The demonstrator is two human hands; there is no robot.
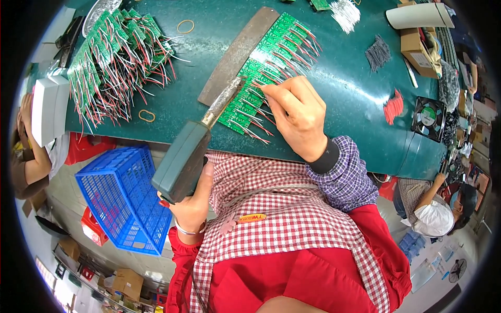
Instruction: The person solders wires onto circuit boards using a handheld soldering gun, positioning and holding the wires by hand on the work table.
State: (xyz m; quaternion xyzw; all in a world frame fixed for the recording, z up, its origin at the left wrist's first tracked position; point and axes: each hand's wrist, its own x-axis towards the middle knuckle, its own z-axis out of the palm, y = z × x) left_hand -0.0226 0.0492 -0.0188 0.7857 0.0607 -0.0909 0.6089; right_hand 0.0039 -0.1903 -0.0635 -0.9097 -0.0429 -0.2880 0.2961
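My left hand [194, 203] is wrapped round the handle of a dark green soldering gun [182, 156]. Its metal barrel points up and right, and the tip rests at the edge of a green circuit board panel [269, 52]. Red, black and white wires stick out along the panel's right side. Over its lower half, my right hand [297, 112] pinches a thin wire [259, 85] by the tip. A flat, worn metal bar [240, 55] lies along the panel's left edge.
Wired circuit boards [115, 62] are heaped at the left. Black wires [378, 53], red wires [393, 107] and white wires [345, 15] lie in bunches. A small fan [428, 118] and cardboard box [417, 52] stand right. A blue crate [125, 198] is below the table edge; co-workers sit both sides.
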